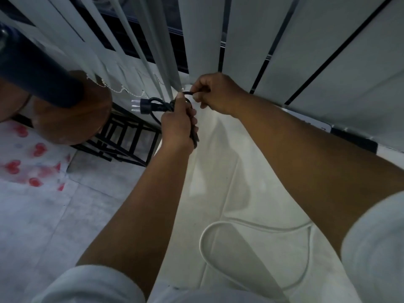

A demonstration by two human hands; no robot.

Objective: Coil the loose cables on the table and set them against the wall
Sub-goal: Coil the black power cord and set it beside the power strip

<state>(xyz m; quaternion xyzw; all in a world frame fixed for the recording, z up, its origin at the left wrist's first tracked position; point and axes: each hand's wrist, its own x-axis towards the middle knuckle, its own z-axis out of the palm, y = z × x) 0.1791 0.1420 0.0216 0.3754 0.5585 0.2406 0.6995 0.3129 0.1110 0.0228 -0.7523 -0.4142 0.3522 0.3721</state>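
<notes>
A black power cable (157, 107) is bundled into a coil above the far end of the white table (220, 162), its three-pin plug (142, 105) sticking out to the left. My left hand (178, 125) is closed around the bundle. My right hand (215, 94) pinches the cable's free end just above the coil, close to the white wall panels (284, 51). A loose white cable (258, 226) lies in a wide loop on the table near me, under my right forearm.
A black metal rack (124, 138) stands left of the table. A brown round object (72, 110) and a dark tube (37, 71) fill the upper left. Vertical blinds (135, 40) hang behind. The floor at left has a covering with red hearts (26, 156).
</notes>
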